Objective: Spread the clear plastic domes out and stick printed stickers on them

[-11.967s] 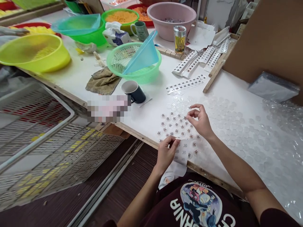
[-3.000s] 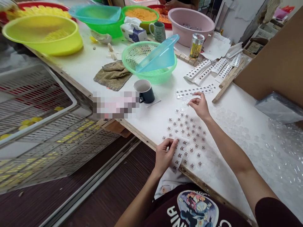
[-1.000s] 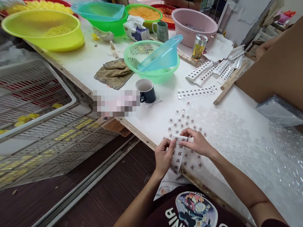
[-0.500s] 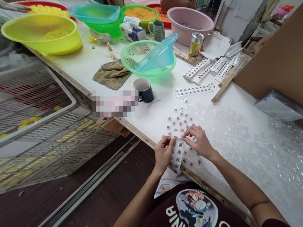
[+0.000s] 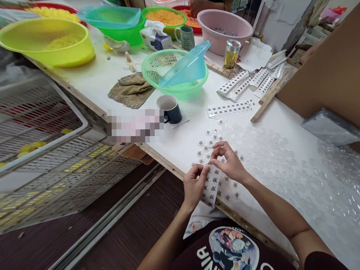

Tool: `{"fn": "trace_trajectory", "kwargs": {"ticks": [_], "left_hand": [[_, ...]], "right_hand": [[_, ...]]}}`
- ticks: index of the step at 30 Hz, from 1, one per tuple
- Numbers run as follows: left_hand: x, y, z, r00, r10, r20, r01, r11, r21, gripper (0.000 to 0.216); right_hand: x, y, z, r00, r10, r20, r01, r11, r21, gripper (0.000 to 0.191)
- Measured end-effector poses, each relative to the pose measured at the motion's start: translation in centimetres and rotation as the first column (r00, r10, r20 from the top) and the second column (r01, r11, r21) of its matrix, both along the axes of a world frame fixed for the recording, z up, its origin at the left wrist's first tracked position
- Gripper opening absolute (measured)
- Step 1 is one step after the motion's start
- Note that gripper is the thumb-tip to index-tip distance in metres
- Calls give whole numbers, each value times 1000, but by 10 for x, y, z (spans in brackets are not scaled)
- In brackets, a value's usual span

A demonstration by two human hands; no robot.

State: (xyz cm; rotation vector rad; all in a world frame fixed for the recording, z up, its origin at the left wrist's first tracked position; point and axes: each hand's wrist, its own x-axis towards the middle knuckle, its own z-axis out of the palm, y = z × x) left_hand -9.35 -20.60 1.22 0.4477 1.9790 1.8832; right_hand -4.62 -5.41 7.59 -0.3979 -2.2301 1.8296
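Note:
My left hand (image 5: 195,183) pinches the upper end of a sticker strip (image 5: 211,187), a white sheet with rows of small dark animal-face prints. The strip hangs down over the table's front edge. Just to the right and above, my right hand (image 5: 228,161) has its thumb and forefinger pinched together at the strip's top, on what looks like a single sticker. Around and behind my hands lie clear round discs with animal-face stickers (image 5: 200,143) on them. Plain clear discs (image 5: 267,150) spread over the table to the right.
A dark blue mug (image 5: 169,108) and a brown cloth (image 5: 131,90) sit further back. Beyond are a green colander (image 5: 152,71), a yellow basin (image 5: 78,52) and a pink basin (image 5: 205,28). More sticker strips (image 5: 230,108) lie behind the discs. Plastic crates (image 5: 92,176) stand at the left.
My right hand has moved slightly left, its fingertips now closer to my left thumb at the strip's top. My left hand keeps its hold on the strip.

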Motion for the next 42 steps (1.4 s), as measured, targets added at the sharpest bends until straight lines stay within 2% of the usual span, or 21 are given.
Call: {"fn": "trace_trajectory", "kwargs": {"ticks": [2,4,6,8,10,13,17,20,22,27,29,31,33,35,36,38,42], "left_hand": [[0,0,1,1000,-2,-3,2,1000,6,37],[1,0,2,1000,7,-14,-7,1000,11,36],[1,0,3,999,14,-31,-14,1000,14,35],[1,0,4,999,13,-49,-13,1000,14,34],[1,0,5,998,9,-64,-8,1000,11,34],[1,0,5,996,9,-91,-9,1000,0,34],[1,1,6,994,7,-112,-9,1000,-13,35],[1,0,6,993,5,-117,-8,1000,-27,36],[1,0,5,993,5,-118,-9,999,-36,36],[2,1,5,993,0,-122,-5,999,-39,36],[1,1,6,992,0,-124,-5,999,-39,37],[1,2,8,992,-6,-126,0,999,-42,38],[1,3,10,991,-14,-133,9,999,-41,39],[1,3,11,989,-12,-145,6,999,-36,40],[2,3,11,988,-6,-152,1,999,-34,41],[2,3,11,986,7,-166,-12,1000,-29,41],[3,2,9,983,16,-181,-21,999,-28,39]], "right_hand": [[-7,17,1,998,-61,-29,61,998,-8,36],[-19,43,-1,983,-176,-56,176,984,-2,38],[-34,71,-10,951,-299,-76,303,951,56,41],[-47,95,-22,936,-353,-11,352,929,115,41],[-58,109,-34,930,-361,72,346,924,165,41],[-67,115,-48,930,-349,116,318,922,221,40],[-72,110,-56,923,-355,147,296,901,317,38],[-74,105,-58,933,-318,170,222,877,425,37],[-74,101,-58,939,-295,177,161,831,533,39],[-74,93,-52,926,-340,166,96,635,766,41],[-76,98,-46,916,-374,144,127,611,781,38],[-79,107,-40,908,-401,120,195,658,727,24],[-83,119,-36,902,-411,134,259,761,594,10],[-87,129,-35,896,-400,193,286,853,437,9],[-88,133,-35,893,-391,225,290,879,377,9],[-91,138,-39,885,-385,261,290,896,336,8],[-94,140,-47,880,-384,281,247,873,421,6]]}}
